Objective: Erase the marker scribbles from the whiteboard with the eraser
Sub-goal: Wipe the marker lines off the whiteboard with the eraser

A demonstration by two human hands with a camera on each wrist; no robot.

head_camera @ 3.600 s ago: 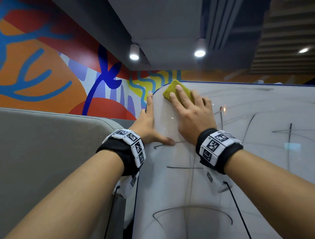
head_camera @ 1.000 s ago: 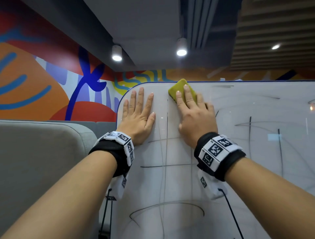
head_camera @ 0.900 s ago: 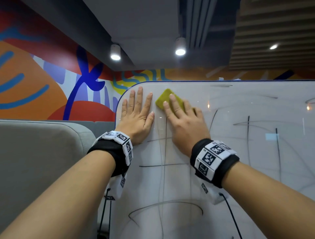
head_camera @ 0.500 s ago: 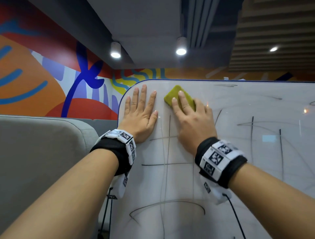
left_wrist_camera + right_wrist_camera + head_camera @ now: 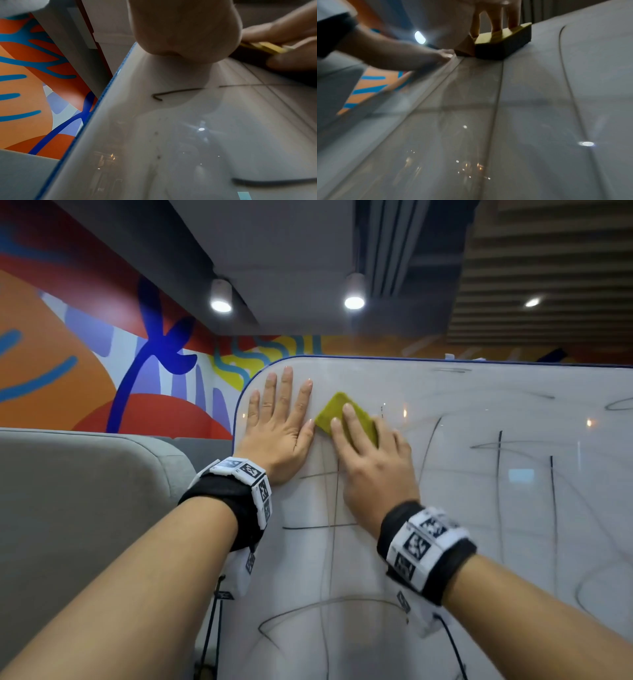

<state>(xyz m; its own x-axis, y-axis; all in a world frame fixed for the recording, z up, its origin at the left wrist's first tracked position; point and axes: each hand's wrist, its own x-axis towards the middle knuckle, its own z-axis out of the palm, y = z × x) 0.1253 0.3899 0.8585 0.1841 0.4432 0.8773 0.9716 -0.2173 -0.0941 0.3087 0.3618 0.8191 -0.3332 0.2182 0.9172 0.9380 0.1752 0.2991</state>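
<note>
The whiteboard [image 5: 479,508] stands before me, blue-rimmed and crossed by thin black marker scribbles [image 5: 498,474]. My left hand [image 5: 279,419] lies flat against its top left corner, fingers straight. Beside that thumb, my right hand [image 5: 370,460] holds the yellow eraser [image 5: 333,408] against the board. The right wrist view shows the fingertips [image 5: 513,14] on top of the eraser [image 5: 503,46], dark felt on the board, thumb at its side. In the left wrist view my left hand [image 5: 185,29] presses the board above a hooked scribble [image 5: 171,92], with the eraser [image 5: 267,47] at the right.
A grey padded partition [image 5: 68,508] stands left of the board, with a colourful mural wall [image 5: 102,354] behind it. The board's rounded corner [image 5: 239,398] lies just left of my left hand. More lines run right and below.
My right hand has rubbed the eraser back and forth near the top edge; it now sits lower and further left, close to the left thumb. The left hand stays flat.
</note>
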